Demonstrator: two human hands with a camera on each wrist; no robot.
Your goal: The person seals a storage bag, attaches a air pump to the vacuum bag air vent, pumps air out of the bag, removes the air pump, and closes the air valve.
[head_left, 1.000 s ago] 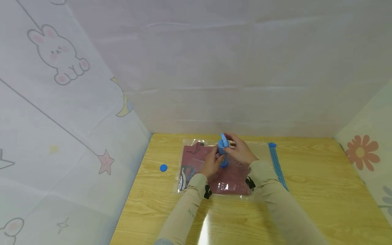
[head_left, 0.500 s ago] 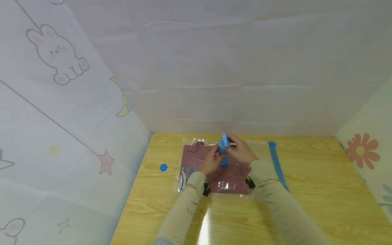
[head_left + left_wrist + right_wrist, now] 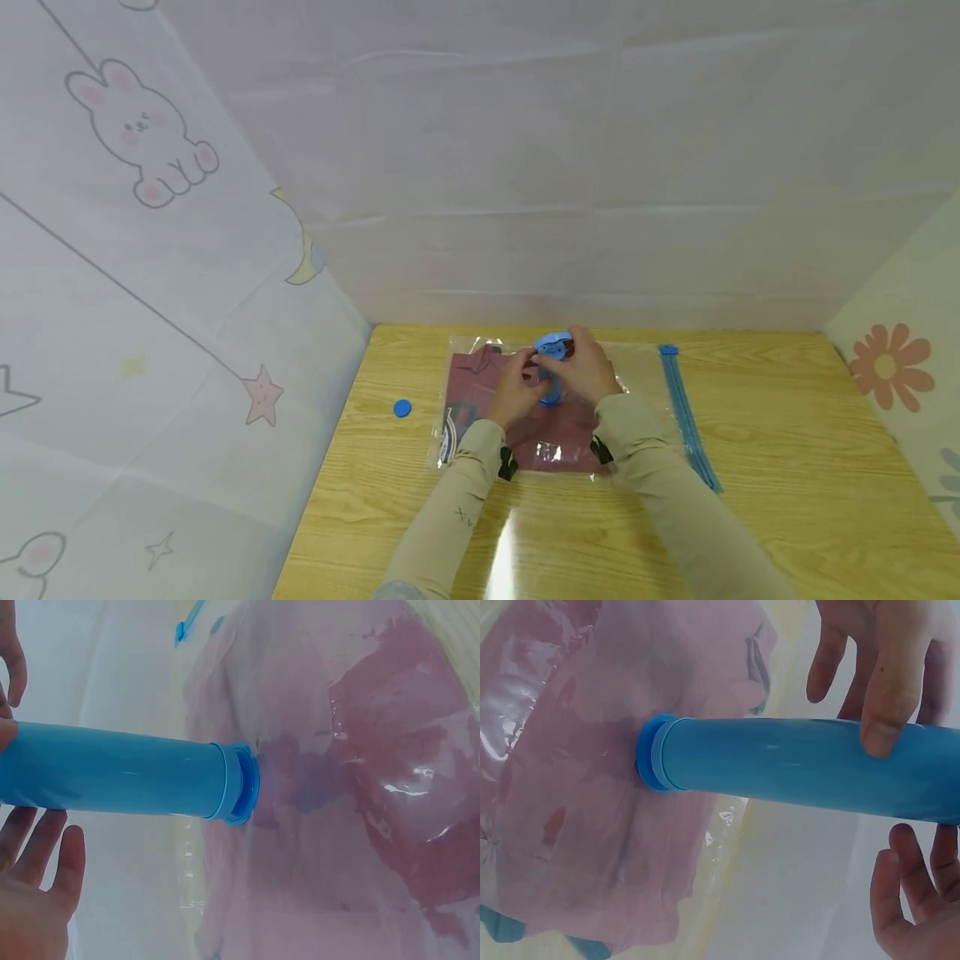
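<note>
A blue hand pump [image 3: 551,392] stands upright over a clear vacuum storage bag [image 3: 622,358], which lies flat with a folded maroon polo shirt [image 3: 472,375] inside. My left hand [image 3: 516,390] grips the barrel, its thumb pressing the side, as the right wrist view shows. At the top, my right hand [image 3: 588,371] holds the light-blue looped head [image 3: 553,340] of the pump, thumb across the front. In the left wrist view the pump's flared lower end [image 3: 238,784] meets the plastic; the valve beneath is hidden.
A round blue cap [image 3: 402,408] lies left of the bag on the wooden table [image 3: 360,483]. A blue zip strip [image 3: 686,417] runs along the bag's right end. Printed sheets [image 3: 480,167] wall the table at the back and sides.
The pump's looped head has turned from edge-on to lying crosswise, and my right hand has shifted slightly inward with it. My left hand stays on the barrel.
</note>
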